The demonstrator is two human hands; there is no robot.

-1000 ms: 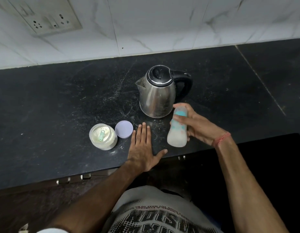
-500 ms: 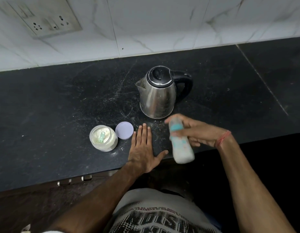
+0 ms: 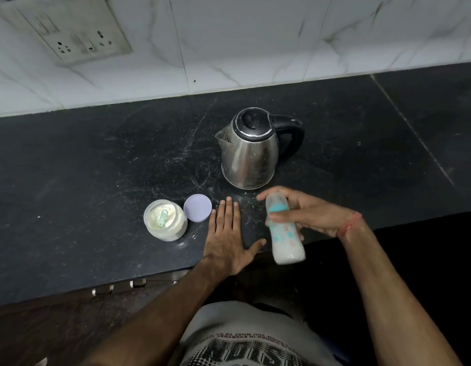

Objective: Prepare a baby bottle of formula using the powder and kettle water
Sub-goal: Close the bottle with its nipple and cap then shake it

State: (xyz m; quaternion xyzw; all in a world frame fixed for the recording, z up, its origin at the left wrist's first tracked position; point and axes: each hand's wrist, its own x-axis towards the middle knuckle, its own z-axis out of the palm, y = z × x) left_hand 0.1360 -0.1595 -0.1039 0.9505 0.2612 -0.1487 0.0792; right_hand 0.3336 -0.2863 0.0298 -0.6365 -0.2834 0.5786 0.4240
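Right hand (image 3: 312,213) has its grip clamped on the tilted, milky baby bottle (image 3: 284,232) at lower right; left hand (image 3: 227,241) lies flat, fingers apart, on the worktop (image 3: 70,180)

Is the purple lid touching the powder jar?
Cannot tell. In the head view the purple lid sits right beside the powder jar; their edges meet or overlap, with no plain gap.

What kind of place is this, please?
Probably a home kitchen: a dark stone counter, a steel electric kettle, and a tiled wall with a socket panel.
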